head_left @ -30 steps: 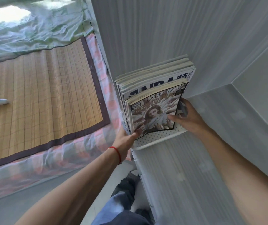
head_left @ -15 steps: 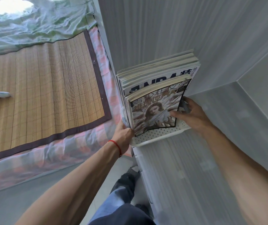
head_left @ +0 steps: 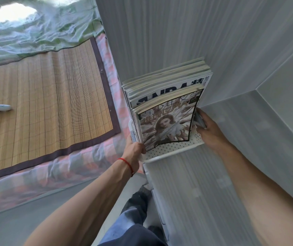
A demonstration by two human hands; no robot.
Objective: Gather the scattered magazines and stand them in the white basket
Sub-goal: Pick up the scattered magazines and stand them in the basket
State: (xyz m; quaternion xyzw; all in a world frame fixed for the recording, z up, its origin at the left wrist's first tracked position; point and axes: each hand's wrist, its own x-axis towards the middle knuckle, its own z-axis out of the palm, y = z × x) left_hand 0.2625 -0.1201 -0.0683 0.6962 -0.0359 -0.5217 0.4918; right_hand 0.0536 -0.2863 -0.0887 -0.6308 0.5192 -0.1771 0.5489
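Glossy paper magazines (head_left: 167,96) stand upright in the white perforated plastic basket (head_left: 168,150). Left hand (head_left: 133,153) grips the basket's left corner. Right hand (head_left: 208,130) holds its right side, fingers curled round the rim.

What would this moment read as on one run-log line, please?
magazines: upright in white basket | left hand: grips basket's left end | right hand: holds stack's right edge | surface: grey desk
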